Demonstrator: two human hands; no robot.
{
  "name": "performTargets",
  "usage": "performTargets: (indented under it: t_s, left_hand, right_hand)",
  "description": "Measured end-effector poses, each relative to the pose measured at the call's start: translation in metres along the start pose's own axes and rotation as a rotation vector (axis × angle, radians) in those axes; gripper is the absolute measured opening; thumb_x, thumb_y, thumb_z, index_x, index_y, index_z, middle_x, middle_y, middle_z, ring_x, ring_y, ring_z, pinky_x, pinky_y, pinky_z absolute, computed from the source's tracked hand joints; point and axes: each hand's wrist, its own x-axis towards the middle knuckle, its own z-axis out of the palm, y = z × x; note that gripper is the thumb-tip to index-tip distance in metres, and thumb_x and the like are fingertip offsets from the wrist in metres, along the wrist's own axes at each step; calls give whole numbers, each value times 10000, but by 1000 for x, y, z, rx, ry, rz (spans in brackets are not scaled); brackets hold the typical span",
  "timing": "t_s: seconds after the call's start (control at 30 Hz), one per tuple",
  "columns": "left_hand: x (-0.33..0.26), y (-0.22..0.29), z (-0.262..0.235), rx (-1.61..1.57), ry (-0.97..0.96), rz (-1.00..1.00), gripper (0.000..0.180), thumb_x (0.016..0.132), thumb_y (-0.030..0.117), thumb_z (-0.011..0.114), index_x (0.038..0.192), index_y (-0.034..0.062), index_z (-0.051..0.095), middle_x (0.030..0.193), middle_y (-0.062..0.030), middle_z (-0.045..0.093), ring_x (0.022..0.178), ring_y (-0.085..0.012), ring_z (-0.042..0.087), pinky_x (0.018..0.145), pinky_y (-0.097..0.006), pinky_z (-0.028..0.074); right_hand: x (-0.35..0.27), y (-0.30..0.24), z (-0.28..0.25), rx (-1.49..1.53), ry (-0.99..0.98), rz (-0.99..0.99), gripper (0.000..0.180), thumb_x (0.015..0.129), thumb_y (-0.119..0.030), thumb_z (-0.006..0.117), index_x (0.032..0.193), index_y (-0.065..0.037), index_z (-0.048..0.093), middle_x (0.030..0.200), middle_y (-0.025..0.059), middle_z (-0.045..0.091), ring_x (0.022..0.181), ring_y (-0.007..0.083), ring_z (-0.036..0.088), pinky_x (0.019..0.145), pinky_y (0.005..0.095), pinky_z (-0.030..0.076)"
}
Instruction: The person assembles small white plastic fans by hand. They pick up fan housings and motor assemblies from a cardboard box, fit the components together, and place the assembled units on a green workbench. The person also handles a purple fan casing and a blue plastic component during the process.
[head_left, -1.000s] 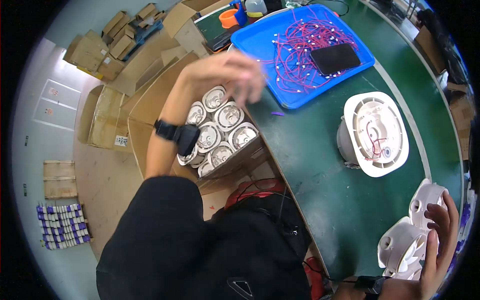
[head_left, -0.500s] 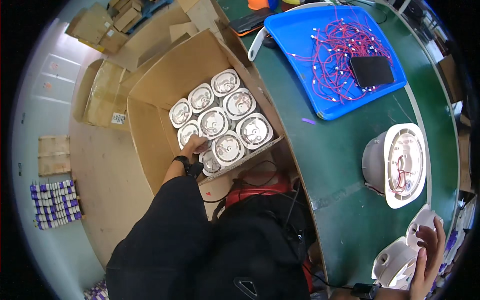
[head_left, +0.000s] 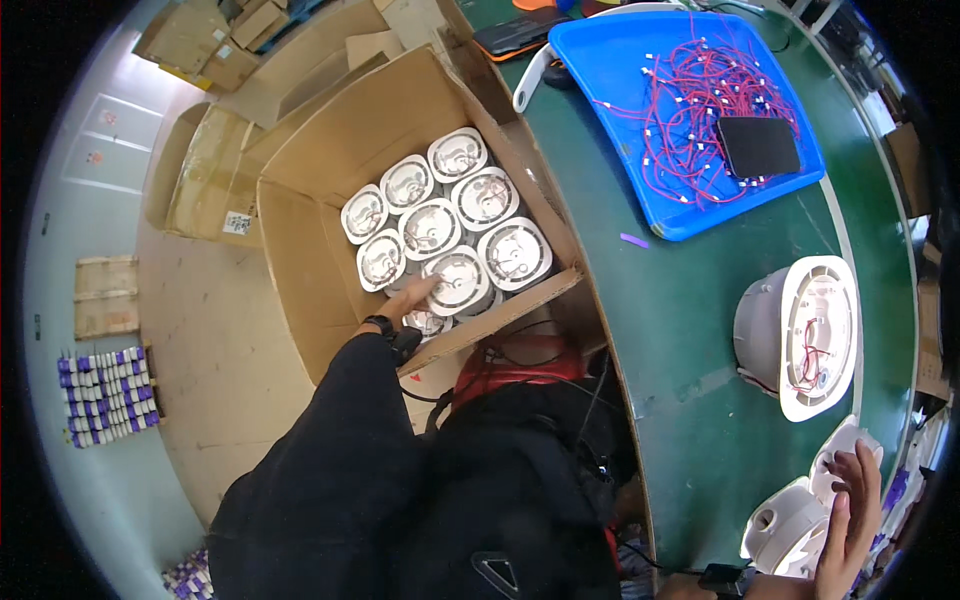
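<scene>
My left hand (head_left: 412, 295) reaches into a cardboard box (head_left: 335, 165) holding several white rounded-square plastic housings with wires inside. Its outstretched fingers touch the near-left edge of one housing (head_left: 461, 283); their far ends are partly hard to make out. Another housing (head_left: 428, 322) lies partly hidden under that hand. At the lower right, my right hand (head_left: 852, 515) is raised with its fingers apart and nothing visibly held. Beside it are white moulded plastic parts (head_left: 785, 525). Farther up the green table, a larger white housing (head_left: 800, 338) rests on its side, red wires showing inside.
A blue tray (head_left: 675, 215) on the green table (head_left: 690, 330) holds tangled red wires with white connectors and a black flat object (head_left: 760, 147). A small purple strip (head_left: 634, 241) lies near the tray. Another carton (head_left: 215, 185) stands left of the box.
My left hand has shifted right, from between the housings to the edge of one near the box's front. My right hand stays by the white parts. The whole view has moved slightly.
</scene>
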Motion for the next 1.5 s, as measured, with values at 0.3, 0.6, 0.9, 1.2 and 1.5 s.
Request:
performTargets:
  t_s: [0.3, 0.6, 0.9, 1.2, 1.5]
  left_hand:
    - [-45, -41, -110, -441, -97, 153, 370, 924, 323, 599, 1051, -20, 657, 881, -88, 696, 759, -173, 672, 628, -329, 560]
    - [-146, 34, -208, -565, 167, 530, 441, 904, 277, 635, 1210, -39, 604, 1119, -135, 661, 961, -189, 656, 833, -343, 545]
    - [-316, 298, -160, -663, 272, 1449, 498, 896, 256, 654, 1279, -49, 562, 1193, -148, 641, 1045, -197, 639, 919, -345, 519]
    - [-458, 466, -100, -795, 342, 2475, 564, 804, 145, 785, 1288, -32, 557, 1315, -246, 573, 1168, -283, 596, 993, -376, 469]
    - [-521, 503, -72, -456, 642, 2876, 524, 777, 199, 808, 1244, 55, 619, 1339, -336, 503, 998, -276, 674, 732, -279, 572]
  right_hand:
    - [-21, 15, -6, 30, 96, 127, 495, 972, -199, 514, 1415, 9, 448, 1244, 205, 594, 1150, 285, 578, 988, 369, 421]
    - [-21, 16, -14, 13, 185, -85, 510, 815, -76, 623, 1314, 1, 552, 1114, 223, 647, 1039, 351, 637, 908, 380, 470]
    - [7, 13, 11, 454, 234, -331, 691, 901, -271, 647, 1484, -58, 345, 1324, 207, 562, 1217, 303, 566, 985, 408, 454]
    - [-3, 40, -6, 1261, 556, -221, 780, 986, -623, 277, 1507, -43, 254, 1379, 215, 506, 1162, 373, 593, 852, 534, 566]
    - [-27, 83, -17, 1573, 824, -433, 689, 952, -560, 459, 1362, -7, 485, 1220, 167, 628, 1109, 317, 625, 811, 574, 552]
